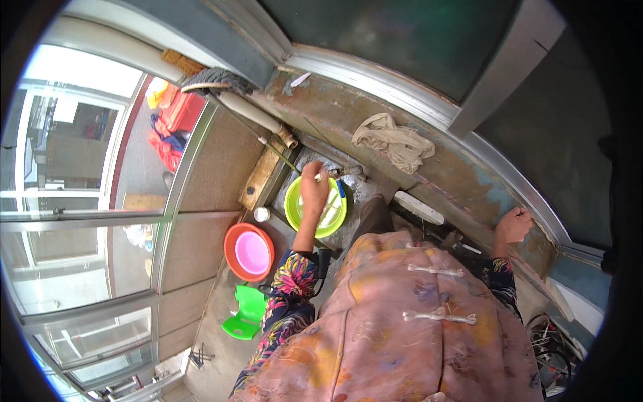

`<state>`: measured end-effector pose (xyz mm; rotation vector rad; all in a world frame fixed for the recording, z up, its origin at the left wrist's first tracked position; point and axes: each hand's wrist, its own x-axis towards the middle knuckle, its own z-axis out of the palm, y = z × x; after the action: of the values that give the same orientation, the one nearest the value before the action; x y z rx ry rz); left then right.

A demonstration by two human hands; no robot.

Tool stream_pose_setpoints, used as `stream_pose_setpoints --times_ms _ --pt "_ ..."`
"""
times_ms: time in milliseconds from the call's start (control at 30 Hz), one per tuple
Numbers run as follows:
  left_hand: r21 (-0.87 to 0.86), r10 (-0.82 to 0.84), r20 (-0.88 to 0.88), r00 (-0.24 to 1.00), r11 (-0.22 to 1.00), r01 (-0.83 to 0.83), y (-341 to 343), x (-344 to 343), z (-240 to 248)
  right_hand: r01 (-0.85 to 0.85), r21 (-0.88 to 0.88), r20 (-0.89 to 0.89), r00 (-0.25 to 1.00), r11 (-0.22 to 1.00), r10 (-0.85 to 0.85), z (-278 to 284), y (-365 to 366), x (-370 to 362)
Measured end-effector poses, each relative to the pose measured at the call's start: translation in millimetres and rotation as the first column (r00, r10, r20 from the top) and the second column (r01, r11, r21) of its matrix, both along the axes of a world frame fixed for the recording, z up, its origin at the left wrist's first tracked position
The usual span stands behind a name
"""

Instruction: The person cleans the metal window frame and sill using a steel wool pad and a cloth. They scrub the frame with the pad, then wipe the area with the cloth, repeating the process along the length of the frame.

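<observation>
Left hand [313, 189] reaches forward, fingers curled; right hand [512, 226] rests out sideways.

Lime-green basin [316, 209], orange tub [236, 260] (pink inside), bright green stool [248, 313], floral multicoloured sleeves [288, 301].

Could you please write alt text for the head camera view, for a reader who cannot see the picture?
Seen from above, a person's left hand reaches down over a lime-green basin on the floor, while the right hand rests on a worn metal ledge. An orange basin with a pink one inside, a green plastic stool and a crumpled cloth lie around.
</observation>
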<state>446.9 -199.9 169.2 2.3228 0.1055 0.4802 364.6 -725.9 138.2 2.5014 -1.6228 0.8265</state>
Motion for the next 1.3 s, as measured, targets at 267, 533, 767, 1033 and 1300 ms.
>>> stream_pose_setpoints --times_ms 267,533,767,1033,1300 --pt "0.403 -0.371 -0.085 0.925 0.836 0.372 -160.0 52.1 62.8 -0.038 -0.018 0.034 0.999 0.999 0.039 5.4 4.7 -0.7" --pt "0.284 -0.387 0.018 0.922 0.886 0.367 -151.2 84.3 18.3 -0.04 0.019 0.05 0.998 0.999 0.039 11.6 8.6 -0.7" --pt "-0.852 -0.091 -0.03 0.995 0.523 0.022 -115.9 112.0 59.9 -0.068 0.044 0.072 0.995 0.997 0.065 11.5 8.2 -2.1" --pt "-0.961 0.104 0.122 0.987 0.26 0.091 -89.5 150.9 133.6 -0.107 0.04 0.1 0.99 0.993 0.103 17.8 10.8 -7.0" --pt "-0.999 0.051 0.011 0.999 0.047 0.009 -75.3 162.3 142.9 -0.087 0.063 0.103 0.991 0.994 0.08 16.6 7.8 -5.2"
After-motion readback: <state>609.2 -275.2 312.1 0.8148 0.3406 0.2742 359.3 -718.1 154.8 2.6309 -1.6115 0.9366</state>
